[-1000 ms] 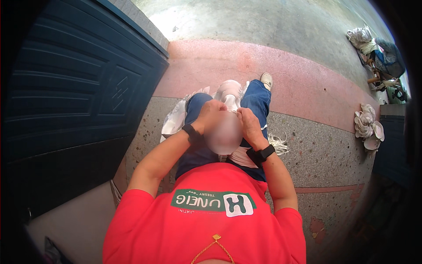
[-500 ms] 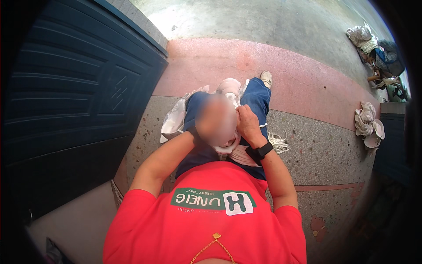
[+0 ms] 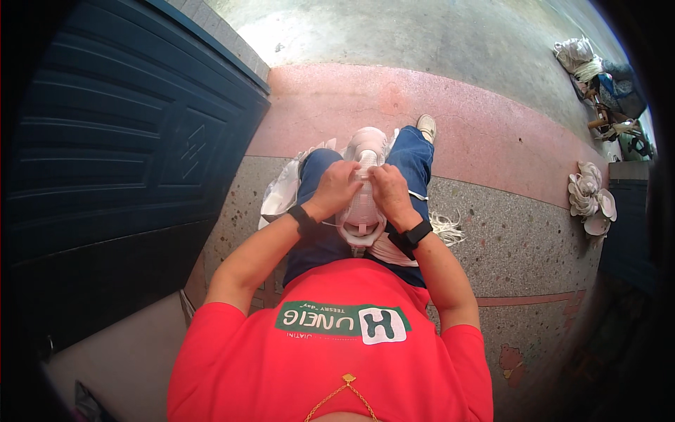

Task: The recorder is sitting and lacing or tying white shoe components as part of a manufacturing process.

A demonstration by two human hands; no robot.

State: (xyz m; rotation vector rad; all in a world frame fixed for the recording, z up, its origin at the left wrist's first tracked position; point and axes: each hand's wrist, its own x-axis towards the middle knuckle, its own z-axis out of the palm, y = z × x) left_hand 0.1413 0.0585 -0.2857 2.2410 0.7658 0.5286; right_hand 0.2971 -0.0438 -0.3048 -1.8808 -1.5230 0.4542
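A pale pink and white sneaker [image 3: 363,211] rests on my lap between my thighs, toe pointing away and heel opening toward me. My left hand [image 3: 336,188] lies along its left side, fingers bent in at the lacing area. From the other side my right hand [image 3: 391,193] pinches at the same rows, its fingertips close to the left ones. Any lace between the fingertips is too small to make out. A thin white strand [image 3: 420,197] crosses my right thigh beside the right hand.
A bundle of white laces [image 3: 446,228] hangs beside my right leg. White crumpled material [image 3: 281,186] lies by my left leg. Several pale shoe parts [image 3: 590,199] are piled at the right. A dark blue door [image 3: 119,133] stands at the left. More bundled items [image 3: 598,84] sit far right.
My left hand, smeared by motion over the sneaker before, has come to its left side near the lacing area. My right hand has shifted slightly left, closer to it.
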